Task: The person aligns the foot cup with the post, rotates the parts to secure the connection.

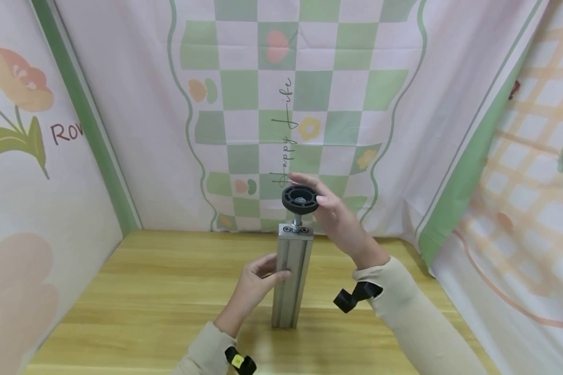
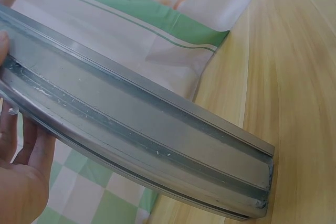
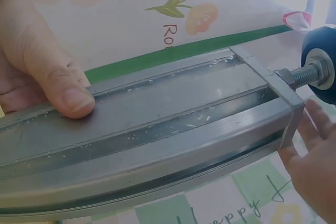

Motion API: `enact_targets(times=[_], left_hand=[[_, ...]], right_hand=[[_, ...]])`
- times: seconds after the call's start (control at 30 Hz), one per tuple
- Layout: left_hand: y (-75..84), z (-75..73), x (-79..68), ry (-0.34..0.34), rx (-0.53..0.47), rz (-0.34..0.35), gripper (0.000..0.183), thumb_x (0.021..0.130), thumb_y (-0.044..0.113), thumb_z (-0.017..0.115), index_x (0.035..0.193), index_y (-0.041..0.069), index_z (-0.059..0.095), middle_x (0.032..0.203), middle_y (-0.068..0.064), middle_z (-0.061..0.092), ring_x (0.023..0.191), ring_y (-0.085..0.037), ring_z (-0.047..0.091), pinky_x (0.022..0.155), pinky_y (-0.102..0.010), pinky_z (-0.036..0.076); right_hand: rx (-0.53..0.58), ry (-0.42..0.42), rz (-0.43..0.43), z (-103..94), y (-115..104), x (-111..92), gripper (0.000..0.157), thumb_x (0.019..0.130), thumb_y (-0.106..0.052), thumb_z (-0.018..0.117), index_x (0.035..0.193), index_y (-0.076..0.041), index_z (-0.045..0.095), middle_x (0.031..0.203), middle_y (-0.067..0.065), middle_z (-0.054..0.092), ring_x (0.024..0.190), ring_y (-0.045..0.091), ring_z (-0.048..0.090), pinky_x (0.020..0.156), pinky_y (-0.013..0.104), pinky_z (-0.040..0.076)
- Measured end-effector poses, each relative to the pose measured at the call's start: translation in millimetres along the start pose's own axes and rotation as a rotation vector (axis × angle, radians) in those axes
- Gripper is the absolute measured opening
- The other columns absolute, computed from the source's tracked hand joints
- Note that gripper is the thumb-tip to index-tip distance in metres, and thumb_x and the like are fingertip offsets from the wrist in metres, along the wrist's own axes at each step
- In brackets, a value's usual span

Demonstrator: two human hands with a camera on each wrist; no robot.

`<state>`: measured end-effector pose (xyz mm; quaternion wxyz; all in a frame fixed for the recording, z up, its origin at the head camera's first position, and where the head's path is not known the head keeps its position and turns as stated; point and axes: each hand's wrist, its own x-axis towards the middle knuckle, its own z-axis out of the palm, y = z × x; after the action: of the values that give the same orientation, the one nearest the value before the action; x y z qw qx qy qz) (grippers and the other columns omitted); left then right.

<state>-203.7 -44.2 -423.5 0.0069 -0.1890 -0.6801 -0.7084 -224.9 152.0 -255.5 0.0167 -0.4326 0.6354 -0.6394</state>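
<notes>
An aluminium profile (image 1: 293, 281), long and grooved, is held upright above the wooden table, its lower end (image 2: 257, 182) at or close to the tabletop. My left hand (image 1: 255, 286) grips its middle, the thumb (image 3: 73, 98) lying across the front face. On the upper end plate (image 3: 268, 80) sits a threaded stem (image 3: 306, 74) with a nut, topped by a round black levelling foot (image 1: 300, 199). Beside that foot is my right hand (image 1: 340, 221), fingers stretched out behind it and thumb against its rim. White shavings cling inside the profile's grooves.
The wood-grain tabletop (image 1: 169, 291) spreads around the profile. Behind it hangs a checkered cloth (image 1: 239, 88), with printed cloths on the left (image 1: 23, 208) and right (image 1: 521, 219). Black wrist mounts (image 1: 356, 296) sit on both sleeves.
</notes>
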Motion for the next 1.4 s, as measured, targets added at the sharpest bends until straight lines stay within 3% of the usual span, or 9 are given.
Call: enact_targets(times=[0.1,0.27,0.43,0.67,0.77,0.87,1.0,1.23,1.4], left_hand=[[-0.3,0.1,-0.2,0.000,-0.001,-0.001,0.045,0.089,0.023,0.079,0.130,0.013,0.066,0.115,-0.006,0.071,0.109,-0.022,0.064,0.096,-0.037,0.052],[-0.7,0.3,0.2,0.002,0.006,-0.001,0.044,0.089,0.022,0.079,0.130,0.013,0.066,0.115,-0.006,0.071,0.109,-0.022,0.064,0.096,-0.037,0.052],[-0.8,0.2,0.2,0.004,0.007,0.008,0.044,0.089,0.022,0.079,0.130,0.012,0.067,0.114,-0.006,0.071,0.108,-0.022,0.065,0.095,-0.036,0.052],[-1.7,-0.1,-0.1,0.003,0.020,0.014,0.044,0.089,0.025,0.079,0.130,0.013,0.066,0.115,-0.005,0.071,0.108,-0.022,0.065,0.094,-0.036,0.053],[-1.8,0.0,-0.1,0.008,0.018,0.007,0.045,0.089,0.026,0.079,0.130,0.013,0.067,0.115,-0.004,0.071,0.108,-0.021,0.065,0.095,-0.037,0.053],[-1.7,0.1,0.3,0.008,0.012,-0.004,0.047,0.088,0.028,0.080,0.130,0.014,0.067,0.114,-0.004,0.071,0.109,-0.021,0.065,0.096,-0.037,0.052],[-1.1,0.1,0.3,0.008,0.012,-0.013,0.048,0.087,0.031,0.081,0.130,0.017,0.067,0.114,-0.002,0.071,0.109,-0.021,0.065,0.096,-0.038,0.052],[-2.6,0.2,0.8,0.009,0.019,0.006,0.046,0.087,0.029,0.081,0.129,0.016,0.068,0.113,-0.002,0.072,0.108,-0.021,0.065,0.095,-0.037,0.052],[-2.6,0.1,0.6,0.010,0.031,0.007,0.046,0.088,0.030,0.080,0.130,0.015,0.067,0.113,-0.003,0.071,0.108,-0.021,0.065,0.096,-0.038,0.052]], right_hand=[[0.093,-0.055,-0.023,-1.3,1.9,1.1,0.052,0.104,-0.026,0.027,0.153,-0.009,0.037,0.156,0.017,0.034,0.141,0.033,0.035,0.117,0.049,0.024],[0.115,-0.024,-0.013,-4.3,4.6,0.4,0.046,0.103,-0.021,0.037,0.147,-0.014,0.047,0.148,0.019,0.042,0.133,0.031,0.045,0.115,0.042,0.028],[0.037,0.045,0.025,-3.5,3.4,-1.6,0.046,0.100,-0.018,0.050,0.146,-0.011,0.047,0.149,0.017,0.038,0.127,0.028,0.050,0.105,0.034,0.043],[-0.148,0.128,0.077,1.3,-1.7,-2.0,0.070,0.092,-0.035,0.075,0.151,-0.015,0.043,0.139,0.014,0.037,0.115,0.028,0.054,0.085,0.031,0.054],[-0.164,0.094,0.058,3.1,-2.6,-1.1,0.063,0.098,-0.035,0.063,0.153,-0.013,0.039,0.145,0.011,0.036,0.126,0.029,0.048,0.099,0.036,0.047],[-0.085,0.032,0.025,3.8,-2.6,-0.1,0.057,0.102,-0.029,0.042,0.155,-0.009,0.033,0.157,0.009,0.030,0.140,0.028,0.035,0.116,0.046,0.025],[0.048,-0.032,-0.016,2.6,-2.6,0.9,0.057,0.101,-0.022,0.028,0.156,-0.006,0.031,0.162,0.014,0.025,0.147,0.030,0.024,0.119,0.051,0.013],[0.024,0.011,-0.002,-1.9,-2.4,-0.6,0.048,0.098,-0.014,0.040,0.146,-0.010,0.047,0.150,0.018,0.040,0.134,0.034,0.042,0.113,0.039,0.031],[-0.063,0.099,0.067,0.3,-4.3,-2.8,0.047,0.098,-0.021,0.063,0.140,-0.008,0.047,0.139,0.018,0.046,0.116,0.029,0.056,0.089,0.031,0.053]])
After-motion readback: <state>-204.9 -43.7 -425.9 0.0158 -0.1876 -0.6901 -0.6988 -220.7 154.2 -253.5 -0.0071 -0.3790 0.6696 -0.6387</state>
